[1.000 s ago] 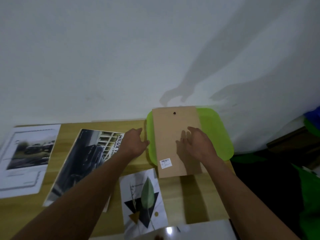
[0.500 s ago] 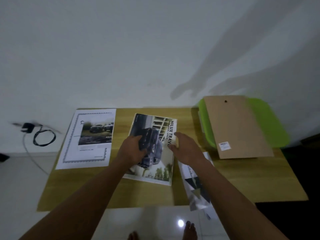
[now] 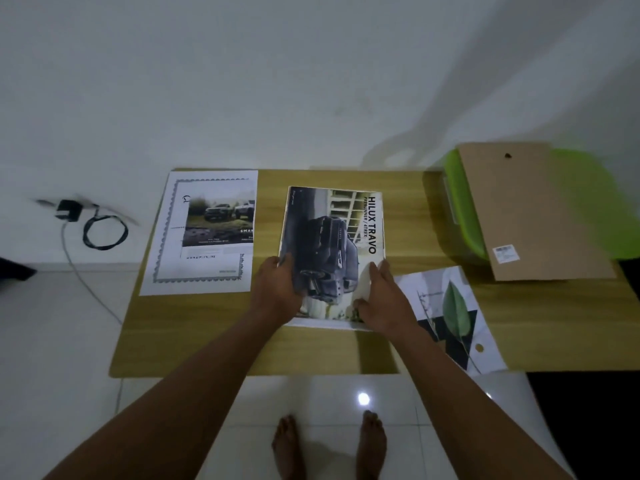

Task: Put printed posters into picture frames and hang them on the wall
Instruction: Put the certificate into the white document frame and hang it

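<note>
A dark car poster [image 3: 341,233] reading HILUX TRAVO lies in the middle of the low wooden table [image 3: 194,330]. My left hand [image 3: 278,289] holds its near left edge, thumb on top. My right hand [image 3: 382,299] grips its near right corner, fingers curled on the paper. A bordered print with trucks [image 3: 204,233] lies flat to the left. A leaf poster [image 3: 453,313] lies to the right, hanging over the table's front edge. A brown frame backing board [image 3: 530,216] rests on a green lid [image 3: 588,202] at the far right.
A white wall [image 3: 311,81] rises right behind the table. A black charger and coiled cable [image 3: 100,230] lie on the white tiled floor at the left. My bare feet [image 3: 329,445] stand on the tiles in front of the table.
Both hands left the brown backing board and moved left onto the car poster. The view swung left and pulled back. The poster now lies straighter, gripped at its near edge.
</note>
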A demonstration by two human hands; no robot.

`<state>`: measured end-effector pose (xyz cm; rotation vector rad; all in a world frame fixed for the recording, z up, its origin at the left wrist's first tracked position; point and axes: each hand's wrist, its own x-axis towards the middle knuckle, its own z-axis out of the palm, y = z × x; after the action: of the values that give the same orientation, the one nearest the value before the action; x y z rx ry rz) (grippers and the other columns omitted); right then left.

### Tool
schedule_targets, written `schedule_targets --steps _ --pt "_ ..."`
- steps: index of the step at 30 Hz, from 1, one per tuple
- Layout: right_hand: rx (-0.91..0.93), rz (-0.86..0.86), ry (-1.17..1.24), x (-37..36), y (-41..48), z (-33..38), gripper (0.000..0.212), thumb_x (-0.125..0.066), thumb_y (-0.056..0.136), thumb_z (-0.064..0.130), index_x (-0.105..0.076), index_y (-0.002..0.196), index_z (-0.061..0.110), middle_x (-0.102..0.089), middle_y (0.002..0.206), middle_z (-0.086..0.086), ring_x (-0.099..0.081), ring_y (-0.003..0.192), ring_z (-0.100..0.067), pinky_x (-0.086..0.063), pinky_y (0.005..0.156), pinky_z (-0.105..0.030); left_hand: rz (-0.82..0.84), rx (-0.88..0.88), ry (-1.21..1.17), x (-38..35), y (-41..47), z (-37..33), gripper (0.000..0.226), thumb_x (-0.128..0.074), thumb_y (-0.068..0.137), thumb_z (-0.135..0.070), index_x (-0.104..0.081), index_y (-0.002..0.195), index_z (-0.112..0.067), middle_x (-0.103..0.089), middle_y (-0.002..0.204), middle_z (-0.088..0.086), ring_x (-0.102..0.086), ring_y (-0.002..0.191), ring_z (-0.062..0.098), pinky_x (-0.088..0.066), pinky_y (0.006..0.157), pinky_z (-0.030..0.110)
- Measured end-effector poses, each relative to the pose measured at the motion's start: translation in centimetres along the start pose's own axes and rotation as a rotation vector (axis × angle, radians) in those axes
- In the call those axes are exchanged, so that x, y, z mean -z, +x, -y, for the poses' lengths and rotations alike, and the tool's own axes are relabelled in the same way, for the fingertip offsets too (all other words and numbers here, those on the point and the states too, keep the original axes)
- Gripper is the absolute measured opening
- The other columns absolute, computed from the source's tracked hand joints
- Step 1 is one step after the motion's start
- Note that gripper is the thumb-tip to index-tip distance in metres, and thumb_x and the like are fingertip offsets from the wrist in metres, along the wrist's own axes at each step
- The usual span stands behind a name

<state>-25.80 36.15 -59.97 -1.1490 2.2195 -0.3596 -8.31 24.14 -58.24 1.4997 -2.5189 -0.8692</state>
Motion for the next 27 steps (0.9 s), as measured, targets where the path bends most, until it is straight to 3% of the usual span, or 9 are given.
schedule_targets --steps 3,7,11,15,19,23,27 --pt "-0.004 0.028 0.055 0.4 0.1 0.1 0.101 -0.069 0.086 0.018 0.003 0.156 0.010 0.011 0.164 0.000 -0.028 0.144 -0.030 -0.037 0.110 -0.039 0.041 0.060 0.014 -0.2 -0.4 0.9 0.059 -0.074 0.079 -0.032 -0.047 0.127 -0.012 -0.042 0.122 0.014 -0.053 0.102 0.031 -0.050 0.079 0.033" --pt "-0.057 0.033 0.052 0.7 0.8 0.3 0.101 -0.064 0.090 0.038 0.008 0.154 0.008 0.012 0.164 -0.001 -0.029 0.144 -0.030 -0.038 0.111 -0.044 0.071 0.093 0.035 -0.3 0.0 0.8 0.072 -0.079 0.073 -0.030 -0.045 0.134 -0.010 -0.038 0.134 0.017 -0.050 0.116 0.034 -0.050 0.095 0.042" --pt "-0.068 -0.015 -0.061 -0.3 1.2 0.7 0.086 -0.053 0.096 0.046 -0.009 0.152 -0.002 0.001 0.162 -0.015 -0.015 0.147 -0.034 -0.031 0.115 -0.049 0.097 0.105 0.090 -0.6 0.5 0.5 0.074 -0.079 0.072 -0.034 -0.047 0.133 -0.007 -0.039 0.140 0.014 -0.048 0.122 0.034 -0.046 0.101 0.045" --pt "-0.051 -0.077 -0.148 -0.3 1.3 0.6 0.072 -0.054 0.097 0.041 -0.026 0.147 -0.001 -0.013 0.157 -0.020 -0.014 0.145 -0.037 -0.027 0.116 -0.055 0.108 0.120 0.122 -0.4 0.6 0.5 0.076 -0.080 0.070 -0.036 -0.046 0.134 -0.010 -0.038 0.141 0.012 -0.049 0.122 0.033 -0.048 0.097 0.045" --pt "-0.026 -0.115 -0.170 0.1 1.5 0.5 0.059 -0.058 0.095 0.034 -0.037 0.142 0.003 -0.031 0.147 -0.017 -0.021 0.139 -0.034 -0.028 0.112 -0.058 0.101 0.127 0.159 -0.4 0.6 0.3 0.080 -0.080 0.071 -0.039 -0.042 0.136 -0.013 -0.035 0.145 0.009 -0.047 0.125 0.032 -0.050 0.094 0.047" --pt "0.002 -0.133 -0.174 0.4 1.5 0.3 0.053 -0.055 0.097 0.031 -0.040 0.142 0.007 -0.036 0.146 -0.015 -0.020 0.141 -0.034 -0.022 0.114 -0.060 0.110 0.127 0.157 -0.4 0.5 0.1 0.081 -0.078 0.072 -0.041 -0.040 0.139 -0.016 -0.034 0.146 0.009 -0.046 0.126 0.032 -0.051 0.094 0.048" --pt "0.027 -0.203 0.000 0.5 1.0 0.7 0.052 -0.059 0.096 0.023 -0.042 0.144 0.013 -0.050 0.137 -0.010 -0.029 0.138 -0.032 -0.013 0.118 -0.058 0.128 0.140 0.154 -0.3 0.5 0.0 0.085 -0.077 0.073 -0.042 -0.035 0.141 -0.014 -0.033 0.146 0.010 -0.043 0.128 0.033 -0.048 0.098 0.049"
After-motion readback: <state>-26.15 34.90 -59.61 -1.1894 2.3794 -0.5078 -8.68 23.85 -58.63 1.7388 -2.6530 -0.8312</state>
